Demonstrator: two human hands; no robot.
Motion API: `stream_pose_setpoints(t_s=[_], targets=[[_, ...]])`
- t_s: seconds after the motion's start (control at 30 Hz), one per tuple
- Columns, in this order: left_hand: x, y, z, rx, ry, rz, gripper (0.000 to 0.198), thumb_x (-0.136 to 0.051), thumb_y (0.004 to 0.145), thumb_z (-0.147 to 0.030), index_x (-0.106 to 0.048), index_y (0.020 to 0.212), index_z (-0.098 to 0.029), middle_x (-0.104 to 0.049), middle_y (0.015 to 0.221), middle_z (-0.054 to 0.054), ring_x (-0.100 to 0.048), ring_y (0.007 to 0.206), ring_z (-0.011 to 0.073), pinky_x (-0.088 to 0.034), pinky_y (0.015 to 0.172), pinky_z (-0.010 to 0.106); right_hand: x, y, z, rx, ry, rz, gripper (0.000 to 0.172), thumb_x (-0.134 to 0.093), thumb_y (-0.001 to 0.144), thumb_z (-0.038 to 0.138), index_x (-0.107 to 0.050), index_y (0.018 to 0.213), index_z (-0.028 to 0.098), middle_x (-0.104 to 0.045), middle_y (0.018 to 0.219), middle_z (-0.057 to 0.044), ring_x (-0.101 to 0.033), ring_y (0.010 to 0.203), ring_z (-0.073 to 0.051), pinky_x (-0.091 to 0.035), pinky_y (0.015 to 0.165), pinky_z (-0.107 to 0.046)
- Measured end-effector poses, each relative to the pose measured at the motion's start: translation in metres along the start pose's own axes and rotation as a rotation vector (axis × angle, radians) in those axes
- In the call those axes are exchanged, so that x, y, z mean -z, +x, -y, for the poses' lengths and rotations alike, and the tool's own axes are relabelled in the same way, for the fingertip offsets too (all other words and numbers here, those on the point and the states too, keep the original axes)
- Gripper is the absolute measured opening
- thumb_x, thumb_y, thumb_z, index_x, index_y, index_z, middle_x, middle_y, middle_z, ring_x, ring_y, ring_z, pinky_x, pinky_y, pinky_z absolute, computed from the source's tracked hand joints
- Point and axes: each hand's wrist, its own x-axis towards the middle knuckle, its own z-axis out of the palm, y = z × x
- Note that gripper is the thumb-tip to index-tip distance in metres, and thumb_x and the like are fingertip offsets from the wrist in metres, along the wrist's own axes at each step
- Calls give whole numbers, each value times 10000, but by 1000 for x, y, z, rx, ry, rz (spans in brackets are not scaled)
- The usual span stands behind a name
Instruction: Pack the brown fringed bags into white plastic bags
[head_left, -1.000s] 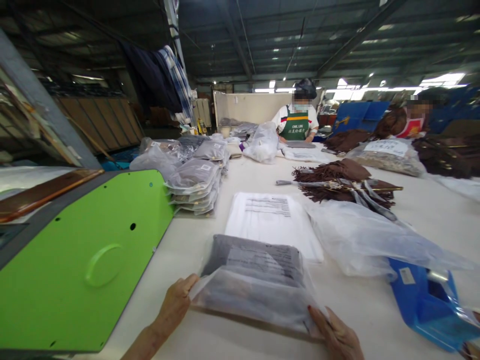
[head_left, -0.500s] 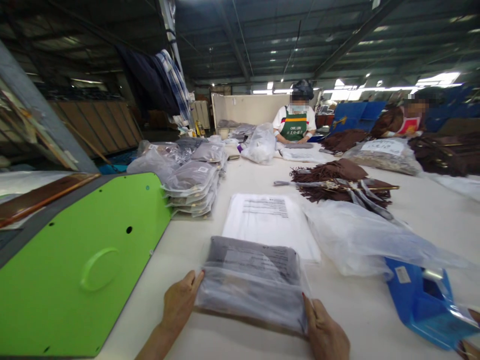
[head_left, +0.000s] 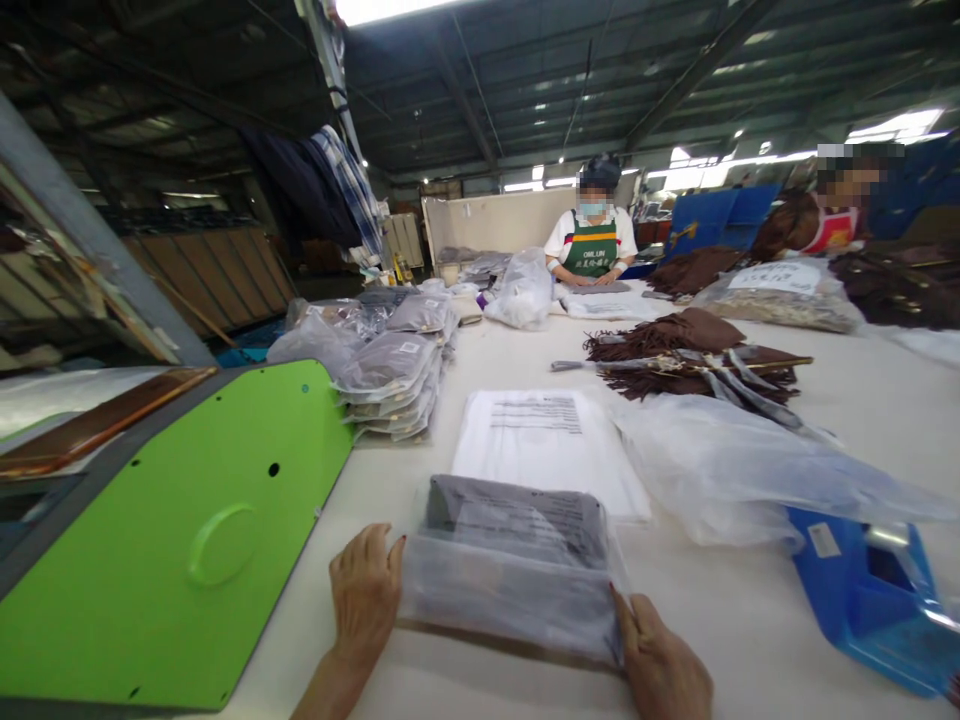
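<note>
Now our left hand [head_left: 366,590] has loosened from the plastic bag [head_left: 510,590]: its fingers are lifted, the thumb apart, close to the left edge; if it touches, we cannot tell. Our right hand [head_left: 664,650] keeps the right edge pinched, so we judge that it mainly steadies the bag. The bag is at the near side of the white table [head_left: 510,360], before a printed white stack [head_left: 555,450]. A green panel [head_left: 172,590] stands at left; opposite, a person [head_left: 596,245] works under a dim metal roof [head_left: 525,90].

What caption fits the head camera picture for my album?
Left hand and right hand flank a bagged grey item on a white table.
</note>
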Motion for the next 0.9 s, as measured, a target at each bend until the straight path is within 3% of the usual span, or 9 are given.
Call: stream_pose_setpoints(t_s=[0.07,0.1,0.2,0.33,0.43,0.63,0.9], targets=[[6,0,-17,-240,-131,-224,212,-419,904,-232,-531,1058,-139,-633,1015,114,-550,982,231,-374,858,365,0,0,0,16,-10,-5,242,-356,922,351,-572,879,250,-676,722,-23,-660,686,-201,-333,518,-261],[10,0,-29,-364,-215,-228,219,-418,902,-211,-523,1083,-150,-627,1025,101,-531,998,222,-361,883,360,1,0,1,12,-6,-11,252,-349,923,358,-571,872,251,-674,710,-21,-660,683,-200,-337,519,-261],[18,4,-68,-583,-443,61,192,-478,876,-219,-540,1057,-198,-625,998,46,-511,991,197,-358,870,332,1,1,1,-17,31,-21,298,-322,925,399,-562,831,250,-668,671,-20,-660,676,-199,-344,527,-258],[26,23,-102,-501,-423,579,187,-601,803,-290,-573,964,-199,-627,978,32,-513,985,210,-338,871,365,-1,1,2,-15,26,-48,294,-329,923,407,-558,828,247,-669,670,-27,-656,666,-203,-328,521,-257],[30,44,-108,-466,-355,810,187,-645,744,-325,-606,862,-185,-653,913,34,-549,916,216,-350,852,362,-4,0,2,-18,9,-93,306,-329,922,414,-559,811,245,-665,653,-25,-653,647,-201,-314,506,-255],[31,76,-115,-485,-326,1070,17,-635,617,-189,-636,600,-190,-632,618,-11,-570,641,162,-372,559,225,-7,-1,2,2,-7,-196,266,-389,907,388,-561,774,235,-655,614,-14,-643,597,-185,-302,480,-248],[28,88,-126,-434,-337,1212,195,-674,514,-93,-646,688,-176,-600,627,-38,-536,586,127,-339,479,193,-9,-1,1,37,-8,-242,274,-367,917,367,-548,768,223,-664,619,-25,-639,590,-186,-268,478,-251]])
